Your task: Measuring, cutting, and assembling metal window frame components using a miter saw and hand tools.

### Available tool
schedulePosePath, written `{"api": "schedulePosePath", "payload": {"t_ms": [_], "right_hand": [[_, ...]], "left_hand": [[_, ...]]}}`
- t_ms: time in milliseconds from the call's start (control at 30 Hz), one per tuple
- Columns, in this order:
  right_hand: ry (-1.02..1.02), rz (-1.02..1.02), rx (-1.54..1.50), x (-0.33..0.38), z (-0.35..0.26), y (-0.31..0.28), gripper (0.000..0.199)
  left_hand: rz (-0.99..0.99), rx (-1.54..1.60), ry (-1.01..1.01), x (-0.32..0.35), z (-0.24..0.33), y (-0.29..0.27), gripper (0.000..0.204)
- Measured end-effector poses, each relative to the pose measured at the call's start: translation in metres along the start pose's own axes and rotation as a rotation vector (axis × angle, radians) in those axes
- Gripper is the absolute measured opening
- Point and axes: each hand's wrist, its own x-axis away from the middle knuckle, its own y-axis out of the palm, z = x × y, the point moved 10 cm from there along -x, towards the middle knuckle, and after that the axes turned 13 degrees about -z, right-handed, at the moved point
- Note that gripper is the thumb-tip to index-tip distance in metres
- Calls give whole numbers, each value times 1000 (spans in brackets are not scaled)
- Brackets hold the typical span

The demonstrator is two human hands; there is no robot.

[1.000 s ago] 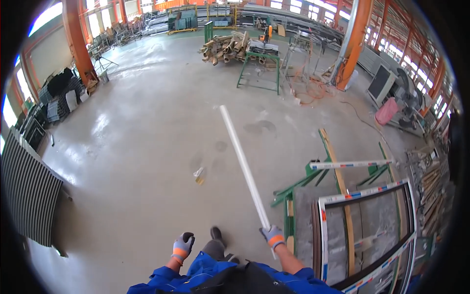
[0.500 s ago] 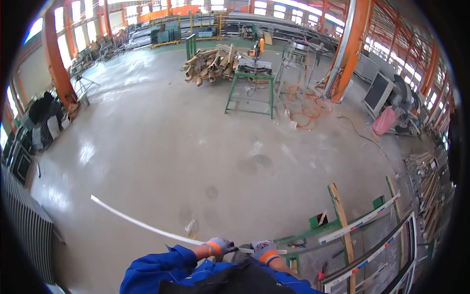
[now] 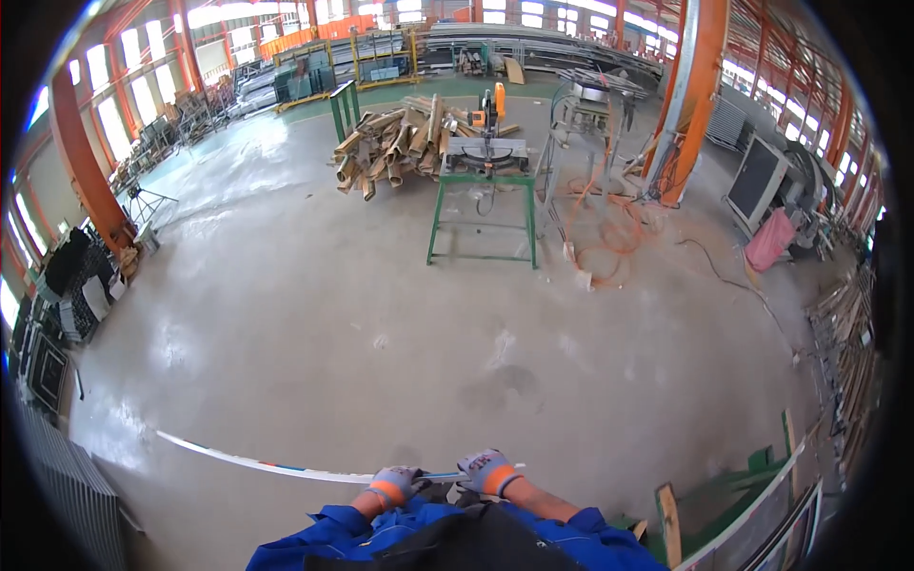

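Evidently, we have both hands closed around a long, thin white bar (image 3: 305, 472), which lies low before our body, above the floor (image 3: 286, 352). Our left hand (image 3: 395, 482) wraps round it toward its right part, and our right hand (image 3: 488, 471) grips it nearer the right end, a little of which juts past our knuckles. A short stretch shows between the two hands; the rest reaches far out to our left, bending in the view, with red and blue marks on its face. We cannot tell how our thumbs sit. Grey gloves with orange cuffs cover both hands, below blue sleeves (image 3: 328, 535).

Well ahead of us, a saw (image 3: 486, 149) with an orange upper part rests on a green stand (image 3: 436, 217), just beside a heap of wooden offcuts (image 3: 381, 152). Orange hose (image 3: 619, 243) coils on the floor to the stand's right, near an orange column (image 3: 700, 105). At our lower right, we see a wooden piece (image 3: 669, 523), partly cut off by the lower edge.
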Motion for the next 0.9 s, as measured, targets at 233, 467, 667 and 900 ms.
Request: {"api": "schedulePosePath", "payload": {"t_ms": [233, 467, 667, 900], "right_hand": [[189, -138, 44, -85, 131, -112, 53], [285, -33, -92, -141, 216, -166, 51], [440, 147, -224, -167, 350, -239, 53], [533, 133, -325, -203, 406, -244, 46]], "left_hand": [[3, 101, -106, -113, -71, -115, 65], [-92, -62, -117, -180, -59, -259, 75], [-117, -156, 15, -304, -8, -405, 73], [-191, -196, 87, -374, -16, -442, 56]]}}
